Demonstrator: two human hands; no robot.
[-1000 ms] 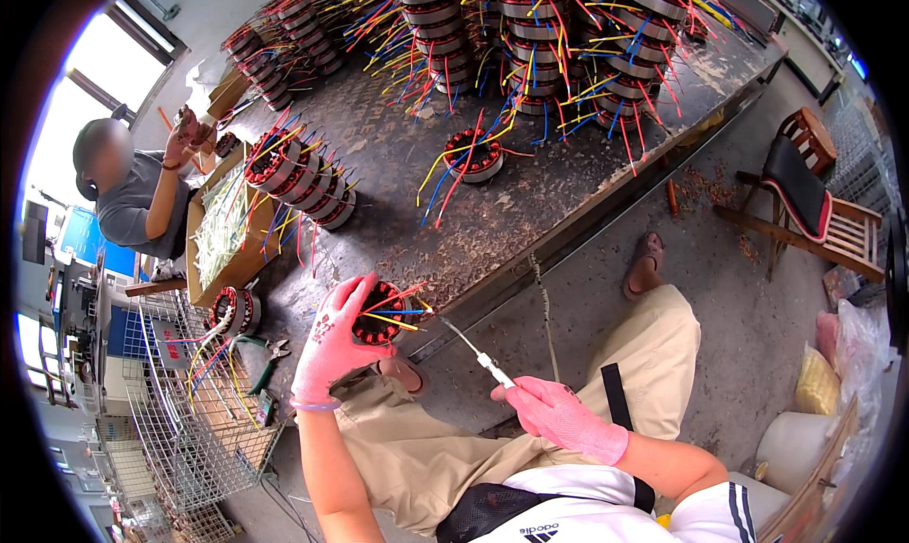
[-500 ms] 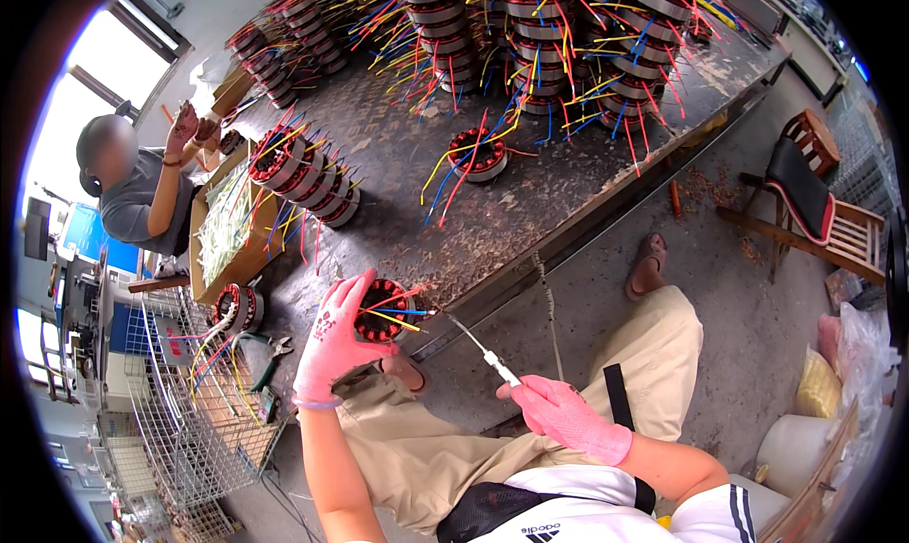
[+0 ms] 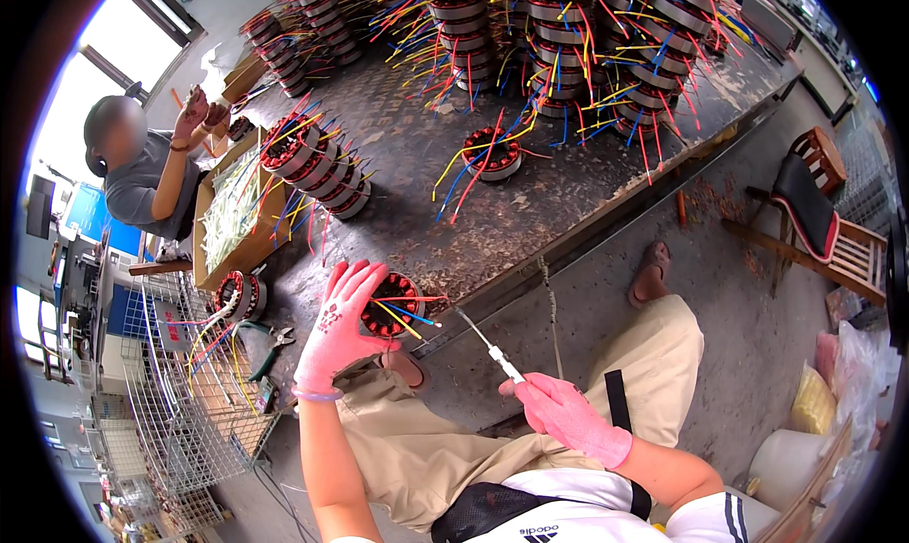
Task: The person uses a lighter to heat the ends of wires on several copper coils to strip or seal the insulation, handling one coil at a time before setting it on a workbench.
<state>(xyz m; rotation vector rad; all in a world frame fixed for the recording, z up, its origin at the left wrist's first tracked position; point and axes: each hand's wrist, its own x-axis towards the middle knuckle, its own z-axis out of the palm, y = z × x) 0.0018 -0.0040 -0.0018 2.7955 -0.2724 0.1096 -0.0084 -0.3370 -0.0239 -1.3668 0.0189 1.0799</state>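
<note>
A motor stator point(image 3: 396, 292), a dark ring with red windings, lies at the table's near edge. My left hand point(image 3: 337, 327), in a pink glove, holds it with fingers along its left side and thumb on the near side. Red, blue and yellow wires point(image 3: 407, 314) stick out of it to the right. My right hand point(image 3: 576, 420), also gloved in pink, is closed round the white handle of a thin rod-like tool point(image 3: 502, 360). The tool's narrow tip points up at the wire ends; whether it touches one I cannot tell.
Tall stacks of wired stators point(image 3: 563, 46) fill the table's far side. A lone stator point(image 3: 492, 155), a leaning stack point(image 3: 317, 169), a carton of pale strips point(image 3: 232, 212) and green-handled pliers point(image 3: 272, 352) lie nearer. A co-worker point(image 3: 151, 169) sits at left; a wooden chair point(image 3: 805, 207) stands right.
The whole view has shifted slightly. The wires' free ends have swung a little toward me, and my left fingers look a bit more spread. My right hand keeps its grip on the tool.
</note>
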